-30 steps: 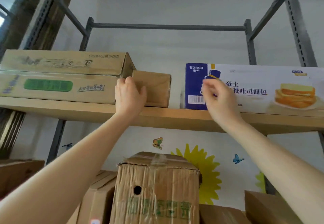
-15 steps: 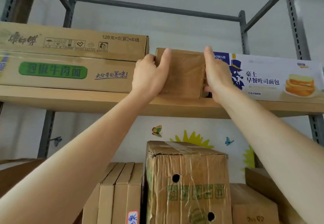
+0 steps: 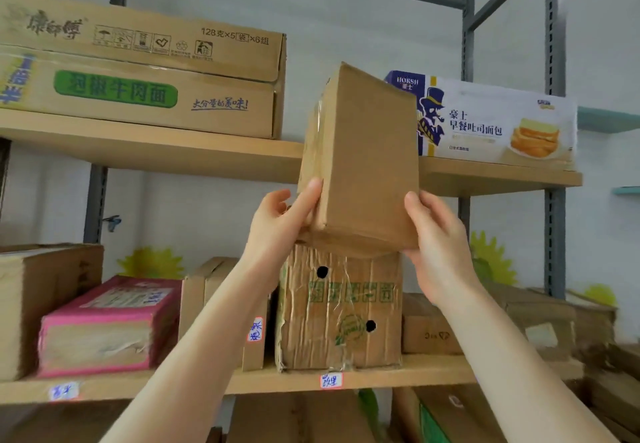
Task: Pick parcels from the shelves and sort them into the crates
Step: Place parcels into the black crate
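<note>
Between upper and lower shelf | plain brown parcel (image 3: 363, 162) held tilted in mid-air | left hand (image 3: 277, 224) grips lower left edge, right hand (image 3: 438, 245) cups lower right corner | advice: support base, keep 2-hand hold; crates not visible.

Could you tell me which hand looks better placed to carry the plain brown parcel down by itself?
Probably the right hand: it cups the parcel's lower corner from beneath, while the left hand only pinches its side edge.
</note>
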Tool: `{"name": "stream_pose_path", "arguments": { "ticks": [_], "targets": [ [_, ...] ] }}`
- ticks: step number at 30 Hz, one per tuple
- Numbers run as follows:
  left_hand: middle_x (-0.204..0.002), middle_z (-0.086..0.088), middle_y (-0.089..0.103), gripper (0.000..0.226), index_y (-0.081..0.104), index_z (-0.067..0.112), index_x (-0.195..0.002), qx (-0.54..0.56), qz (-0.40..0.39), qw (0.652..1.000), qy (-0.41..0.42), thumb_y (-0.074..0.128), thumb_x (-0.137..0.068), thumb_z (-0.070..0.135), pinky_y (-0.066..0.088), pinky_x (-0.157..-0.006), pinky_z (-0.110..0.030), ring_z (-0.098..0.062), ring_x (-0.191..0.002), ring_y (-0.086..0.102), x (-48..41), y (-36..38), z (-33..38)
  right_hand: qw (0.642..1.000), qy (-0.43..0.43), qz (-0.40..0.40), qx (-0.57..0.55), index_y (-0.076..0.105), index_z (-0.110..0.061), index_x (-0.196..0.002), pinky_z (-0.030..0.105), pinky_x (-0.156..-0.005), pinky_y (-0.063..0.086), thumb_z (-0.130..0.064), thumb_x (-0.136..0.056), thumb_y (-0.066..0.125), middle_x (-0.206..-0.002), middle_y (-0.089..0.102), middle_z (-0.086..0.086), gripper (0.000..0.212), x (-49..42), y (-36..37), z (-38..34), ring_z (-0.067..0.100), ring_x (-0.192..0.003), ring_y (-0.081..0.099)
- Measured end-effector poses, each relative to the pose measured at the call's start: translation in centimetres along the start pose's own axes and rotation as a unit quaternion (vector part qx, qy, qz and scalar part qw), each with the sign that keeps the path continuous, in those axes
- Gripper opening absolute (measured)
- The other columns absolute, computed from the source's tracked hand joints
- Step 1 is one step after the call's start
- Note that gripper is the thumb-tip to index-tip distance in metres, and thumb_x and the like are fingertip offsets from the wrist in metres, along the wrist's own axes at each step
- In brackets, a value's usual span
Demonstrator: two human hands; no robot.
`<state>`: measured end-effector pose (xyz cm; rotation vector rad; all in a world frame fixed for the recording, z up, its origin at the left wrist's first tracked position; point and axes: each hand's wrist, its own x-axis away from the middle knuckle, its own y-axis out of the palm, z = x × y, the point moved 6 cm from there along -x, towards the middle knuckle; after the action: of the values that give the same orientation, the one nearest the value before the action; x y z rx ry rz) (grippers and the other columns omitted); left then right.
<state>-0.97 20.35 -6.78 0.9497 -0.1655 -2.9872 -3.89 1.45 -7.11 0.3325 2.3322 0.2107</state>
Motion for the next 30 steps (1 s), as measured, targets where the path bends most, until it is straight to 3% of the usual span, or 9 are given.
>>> {"name": "stream_pose_path", "arguments": {
  "ticks": [2,7,11,16,18,22,24,27,30],
  "targets": [
    [-0.116,0.003,0.064,0.092,0.052,0.017,-0.125,-0.014,-0.064,0.997,-0.031,0.064,-0.054,0.074,0.046,-0.081,-0.024,-0.01,-0.102,0.062,1.5,0.3,-0.8,0.997,0.025,-0.022,-0.068,0.047,-0.025,-0.133,0.039,-0.093,0.05,-0.028,-0.094,0.048,-0.128,0.057,-0.002,0.039,1.7,-0.9,1.6,0.014,-0.115,0.055],
    [-0.098,-0.004,0.072,0.028,0.065,0.014,-0.107,0.005,-0.047,0.998,0.038,0.065,-0.083,0.029,0.055,-0.079,-0.03,-0.018,-0.09,0.068,4.9,0.0,-1.8,1.0,0.009,-0.012,0.01,0.051,-0.048,-0.116,0.043,-0.105,0.041,-0.027,-0.094,0.046,-0.133,0.055,-0.005,0.031,4.2,-3.0,3.9,0.011,-0.122,0.052],
    [-0.105,0.004,0.069,0.033,0.062,0.019,-0.118,-0.067,0.003,0.99,0.127,0.063,-0.085,0.023,0.057,-0.078,-0.024,-0.01,-0.097,0.066,7.1,0.4,-2.1,0.993,0.075,-0.091,0.019,0.057,-0.04,-0.115,0.036,-0.099,0.043,-0.075,-0.064,0.049,-0.119,0.064,-0.011,0.062,5.5,-2.5,4.9,0.01,-0.114,0.057],
    [-0.14,0.019,0.041,0.023,0.055,0.053,-0.106,-0.082,-0.115,0.981,0.136,0.045,-0.086,0.049,0.042,-0.091,-0.004,0.006,-0.134,0.03,8.4,2.8,-2.1,0.969,0.169,-0.106,-0.142,0.053,-0.03,-0.127,0.037,-0.085,0.053,-0.054,-0.075,0.05,-0.121,0.066,-0.001,0.058,5.5,-2.6,6.6,0.016,-0.111,0.063],
    [-0.144,0.019,0.033,0.028,0.046,0.057,-0.109,-0.119,-0.093,0.977,0.153,0.054,-0.088,0.039,0.04,-0.103,-0.017,0.007,-0.138,0.019,8.2,2.8,-2.2,0.959,0.187,-0.091,-0.193,0.053,-0.025,-0.129,0.033,-0.076,0.055,-0.05,-0.077,0.051,-0.123,0.065,0.001,0.058,5.3,-3.0,7.7,0.016,-0.111,0.063],
    [-0.138,0.018,0.044,0.078,0.032,0.033,-0.14,-0.123,-0.047,0.986,0.104,0.071,-0.072,0.041,0.043,-0.103,-0.029,0.005,-0.126,0.041,7.6,2.2,-3.5,0.954,0.185,-0.104,-0.211,0.057,-0.023,-0.122,0.028,-0.069,0.058,-0.046,-0.08,0.047,-0.116,0.069,0.001,0.049,5.4,-3.7,8.5,0.014,-0.103,0.067],
    [-0.118,0.024,0.056,0.06,0.043,0.036,-0.121,-0.121,-0.068,0.986,0.098,0.072,-0.069,0.041,0.052,-0.088,-0.019,0.01,-0.108,0.054,7.8,2.6,-3.7,0.958,0.179,-0.112,-0.195,0.06,-0.022,-0.119,0.03,-0.073,0.058,-0.046,-0.08,0.047,-0.115,0.069,0.002,0.047,5.3,-4.1,8.6,0.014,-0.102,0.067],
    [-0.094,0.025,0.06,0.032,0.048,0.041,-0.095,-0.089,-0.065,0.99,0.093,0.071,-0.077,0.028,0.056,-0.069,-0.02,0.009,-0.084,0.062,7.7,2.7,-3.9,0.976,0.163,-0.082,-0.122,0.059,-0.025,-0.122,0.04,-0.106,0.04,-0.058,-0.077,0.051,-0.129,0.06,0.003,0.056,5.5,-5.7,8.6,0.011,-0.117,0.058],
    [-0.099,0.004,0.07,0.03,0.06,0.034,-0.111,-0.01,-0.094,0.994,0.051,0.065,-0.082,0.025,0.058,-0.071,-0.028,-0.011,-0.088,0.07,7.8,3.9,-5.0,0.996,0.062,0.057,0.01,0.049,-0.033,-0.126,0.031,-0.107,0.039,-0.051,-0.085,0.049,-0.129,0.056,-0.009,0.045,6.4,-8.8,7.7,-0.001,-0.12,0.051]
  ]
}}
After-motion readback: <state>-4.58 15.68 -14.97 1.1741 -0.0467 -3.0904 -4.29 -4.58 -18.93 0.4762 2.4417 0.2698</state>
